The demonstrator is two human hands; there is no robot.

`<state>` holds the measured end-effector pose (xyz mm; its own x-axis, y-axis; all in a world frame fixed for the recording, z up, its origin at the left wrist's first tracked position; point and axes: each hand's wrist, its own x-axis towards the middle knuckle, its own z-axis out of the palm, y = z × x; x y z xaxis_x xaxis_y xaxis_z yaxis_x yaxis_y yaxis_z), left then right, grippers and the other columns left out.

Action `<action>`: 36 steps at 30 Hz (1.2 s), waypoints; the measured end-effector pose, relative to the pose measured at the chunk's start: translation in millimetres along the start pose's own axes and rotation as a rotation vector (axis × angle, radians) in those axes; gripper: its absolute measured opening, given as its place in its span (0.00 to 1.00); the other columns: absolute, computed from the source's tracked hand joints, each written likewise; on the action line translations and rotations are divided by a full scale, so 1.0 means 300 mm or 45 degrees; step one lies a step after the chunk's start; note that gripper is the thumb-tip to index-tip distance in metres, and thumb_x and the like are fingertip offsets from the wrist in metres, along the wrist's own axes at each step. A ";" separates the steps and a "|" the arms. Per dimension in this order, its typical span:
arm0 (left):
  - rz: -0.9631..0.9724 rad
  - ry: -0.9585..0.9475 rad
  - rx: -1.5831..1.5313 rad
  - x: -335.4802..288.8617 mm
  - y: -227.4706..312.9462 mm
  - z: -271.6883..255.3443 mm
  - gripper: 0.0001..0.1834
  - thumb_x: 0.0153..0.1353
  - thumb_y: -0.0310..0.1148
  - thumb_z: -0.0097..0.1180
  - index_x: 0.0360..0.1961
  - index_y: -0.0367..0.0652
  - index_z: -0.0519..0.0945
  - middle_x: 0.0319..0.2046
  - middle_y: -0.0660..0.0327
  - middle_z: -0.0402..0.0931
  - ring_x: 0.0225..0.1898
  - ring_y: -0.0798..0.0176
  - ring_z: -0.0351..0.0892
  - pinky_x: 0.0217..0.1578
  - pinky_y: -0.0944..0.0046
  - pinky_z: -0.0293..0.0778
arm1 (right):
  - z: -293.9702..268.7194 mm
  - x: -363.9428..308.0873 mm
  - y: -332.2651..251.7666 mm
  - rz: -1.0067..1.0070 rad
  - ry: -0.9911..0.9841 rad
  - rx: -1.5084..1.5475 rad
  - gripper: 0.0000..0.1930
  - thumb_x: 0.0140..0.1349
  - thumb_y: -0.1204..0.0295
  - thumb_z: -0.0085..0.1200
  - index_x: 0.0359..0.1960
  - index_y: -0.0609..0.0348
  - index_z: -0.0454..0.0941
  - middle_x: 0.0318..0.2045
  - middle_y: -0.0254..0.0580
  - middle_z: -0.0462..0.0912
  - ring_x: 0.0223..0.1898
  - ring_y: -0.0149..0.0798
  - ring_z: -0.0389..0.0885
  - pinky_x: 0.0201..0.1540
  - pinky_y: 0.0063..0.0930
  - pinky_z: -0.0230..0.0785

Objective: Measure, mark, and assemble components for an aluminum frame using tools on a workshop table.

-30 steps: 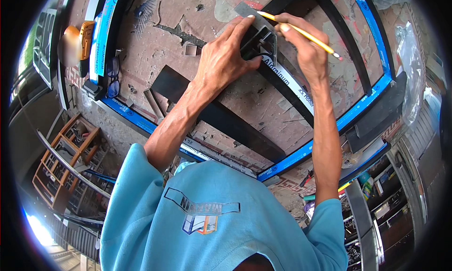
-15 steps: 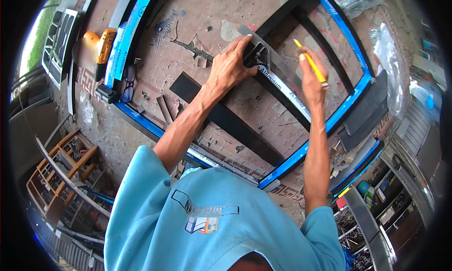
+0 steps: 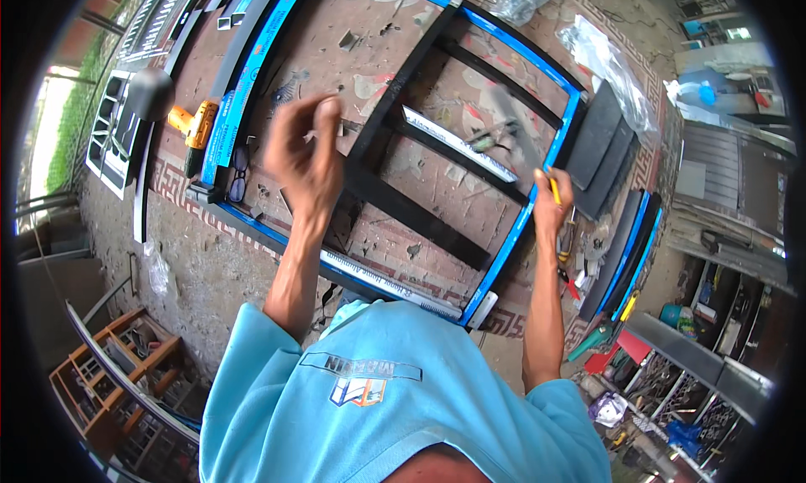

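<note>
My left hand [image 3: 306, 147] is raised over the floor left of the frame, blurred, its fingers loosely curled and apart with nothing visible in them. My right hand [image 3: 552, 199], at the frame's right side, grips a yellow pencil [image 3: 555, 191] and one end of a blurred grey-bladed square [image 3: 519, 134]. The square slants over the panel opening; its dark head shows beside the blade. Below lies a large black metal frame [image 3: 504, 269] with blue protective film. One of its black crossbars carries a white printed film strip [image 3: 457, 143].
Left of the frame are a yellow cordless drill [image 3: 200, 123], eyeglasses [image 3: 239, 176] and long blue-filmed profiles [image 3: 252, 71]. Dark flat panels [image 3: 600, 151] and clear plastic wrap [image 3: 609, 71] lie to the right. A screwdriver [image 3: 567, 235] rests near my right forearm. A wooden rack [image 3: 117, 365] stands lower left.
My left hand has let go of the square and lifted off the crossbar, leftward. My right hand, still with the pencil, now holds the square and has moved down toward the frame's right side.
</note>
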<state>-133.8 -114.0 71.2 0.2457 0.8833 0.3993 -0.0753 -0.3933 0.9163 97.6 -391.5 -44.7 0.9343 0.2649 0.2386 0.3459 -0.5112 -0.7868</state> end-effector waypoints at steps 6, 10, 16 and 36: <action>0.988 -0.033 -1.033 -0.212 0.713 -0.099 0.02 0.55 0.23 0.52 0.30 0.39 0.72 0.24 0.66 0.71 0.24 0.72 0.72 0.26 0.74 0.69 | -0.473 -0.330 0.645 0.418 0.472 -0.072 0.09 0.55 0.71 0.60 0.32 0.61 0.72 0.26 0.44 0.78 0.30 0.43 0.77 0.37 0.36 0.67; 1.365 -0.270 -1.328 -0.396 0.930 -0.039 0.09 0.49 0.14 0.50 0.24 0.40 0.68 0.20 0.68 0.65 0.19 0.74 0.69 0.18 0.73 0.67 | -0.553 -0.468 0.599 0.285 0.534 -0.454 0.10 0.55 0.76 0.56 0.39 0.63 0.74 0.35 0.51 0.79 0.33 0.52 0.79 0.42 0.43 0.69; 1.393 -0.298 -1.482 -0.670 1.074 0.042 0.09 0.53 0.12 0.47 0.25 0.40 0.69 0.20 0.67 0.65 0.19 0.73 0.69 0.17 0.71 0.67 | -0.649 -0.534 0.693 -0.127 0.153 -0.439 0.16 0.59 0.78 0.51 0.50 0.62 0.73 0.43 0.58 0.77 0.47 0.57 0.75 0.53 0.46 0.64; -0.318 0.305 0.954 -0.143 -0.628 0.216 0.20 0.57 0.29 0.48 0.50 0.34 0.66 0.39 0.38 0.76 0.44 0.38 0.75 0.45 0.48 0.72 | -0.231 -0.040 -0.142 0.878 -1.198 1.555 0.32 0.60 0.61 0.58 0.62 0.60 0.60 0.58 0.50 0.68 0.47 0.43 0.77 0.44 0.28 0.72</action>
<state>-67.6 -94.3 -120.4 -0.0497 0.9645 0.2594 0.6398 -0.1687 0.7498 77.5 -429.5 25.4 0.3443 0.8687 -0.3561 -0.7604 0.0355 -0.6485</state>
